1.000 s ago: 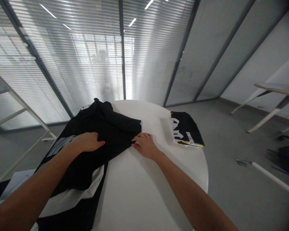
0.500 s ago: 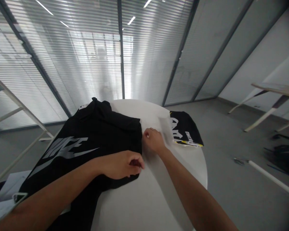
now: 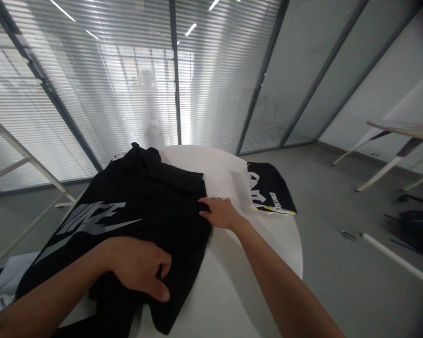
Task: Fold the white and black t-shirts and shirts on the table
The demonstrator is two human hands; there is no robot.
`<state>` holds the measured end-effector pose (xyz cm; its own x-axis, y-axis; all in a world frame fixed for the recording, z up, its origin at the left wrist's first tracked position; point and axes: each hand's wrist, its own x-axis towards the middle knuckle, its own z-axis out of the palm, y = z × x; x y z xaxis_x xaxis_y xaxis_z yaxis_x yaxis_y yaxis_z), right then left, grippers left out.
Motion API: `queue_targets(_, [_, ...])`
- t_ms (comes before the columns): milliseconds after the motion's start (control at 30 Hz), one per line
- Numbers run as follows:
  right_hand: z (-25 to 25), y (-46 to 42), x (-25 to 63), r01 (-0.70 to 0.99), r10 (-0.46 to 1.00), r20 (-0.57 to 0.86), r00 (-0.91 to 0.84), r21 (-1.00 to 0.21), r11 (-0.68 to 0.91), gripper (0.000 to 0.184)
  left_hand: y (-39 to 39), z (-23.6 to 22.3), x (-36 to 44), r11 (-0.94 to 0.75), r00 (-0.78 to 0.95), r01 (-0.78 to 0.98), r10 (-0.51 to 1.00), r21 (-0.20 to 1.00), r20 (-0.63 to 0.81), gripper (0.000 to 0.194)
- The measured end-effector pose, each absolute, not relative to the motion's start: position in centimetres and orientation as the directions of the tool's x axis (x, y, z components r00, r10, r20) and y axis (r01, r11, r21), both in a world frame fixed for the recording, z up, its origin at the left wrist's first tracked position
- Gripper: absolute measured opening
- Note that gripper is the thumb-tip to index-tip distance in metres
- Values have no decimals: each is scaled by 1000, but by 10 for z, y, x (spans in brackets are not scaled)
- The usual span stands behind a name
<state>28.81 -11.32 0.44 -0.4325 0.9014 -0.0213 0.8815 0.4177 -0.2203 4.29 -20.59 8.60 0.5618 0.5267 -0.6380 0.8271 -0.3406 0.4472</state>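
A black shirt (image 3: 137, 188) with large grey lettering and a swoosh lies spread over the left side of the white round table (image 3: 211, 286). My left hand (image 3: 141, 267) is over its lower part, thumb and forefinger apart with black cloth beyond them; the other fingers curl underneath, partly hidden. At the shirt's right edge, my right hand (image 3: 220, 213) rests its forefinger and thumb tips on the cloth, held apart. A second black garment (image 3: 270, 188), folded, with white lettering and a yellow trim, lies at the table's right edge.
Behind the table stands a glass partition (image 3: 134, 94) with blinds. A white metal frame (image 3: 31, 159) is at the left, with papers (image 3: 12, 272) below. On the right are a wooden-topped table (image 3: 405, 126), a white pole (image 3: 398, 256) and a dark bag (image 3: 419, 230).
My left hand has moved left and toward me, its thumb now apart. The right hand has stretched its fingers onto the shirt's edge. The near right part of the shirt has spread toward me.
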Motion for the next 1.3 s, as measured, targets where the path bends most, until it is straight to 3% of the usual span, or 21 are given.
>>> queue_targets(133, [9,-114,295,886,908,-30,-417,-235,400,44,-231,73,63,-427,644,765,489,483,-588,12])
queue_targets(367, [27,-116,311,964,969,-95,-230,-162,213,47,-232,81,100,-367,832,551,311,749,-459,18])
queue_targets(433, [32,-116,311,982,984,-99,-147,-134,133,39,-223,90,102,-399,844,527,350,751,-406,17])
queue_targets(567, [36,-117,308,987,988,-78,133,-77,-139,35,-170,88,80,-506,659,708,725,492,-203,23])
queue_targets(633, [36,-117,306,979,981,-16,194,-60,-194,34,-132,79,61,-448,501,826,862,341,-80,24])
queue_targets(700, [34,-116,303,988,985,91,149,-42,-146,31,-96,67,41,-335,359,915,931,224,-74,26])
queue_targets(800, [26,-113,296,998,977,206,-47,-39,56,27,-63,48,19,-178,185,982,970,58,-157,25])
queue_targets(867, [19,-110,291,975,959,203,-200,-58,216,24,-56,35,14,-136,141,990,976,40,-168,26])
queue_targets(967, [8,-108,285,929,924,180,-337,-94,357,23,-61,16,19,-66,66,998,998,1,-6,32])
queue_targets(1067, [3,-108,283,926,925,176,-337,-114,359,27,-67,4,28,1,3,999,991,-32,132,35])
queue_targets(1300, [8,-93,271,914,926,80,-368,-154,376,44,-63,-1,29,-30,30,1000,984,-2,175,35])
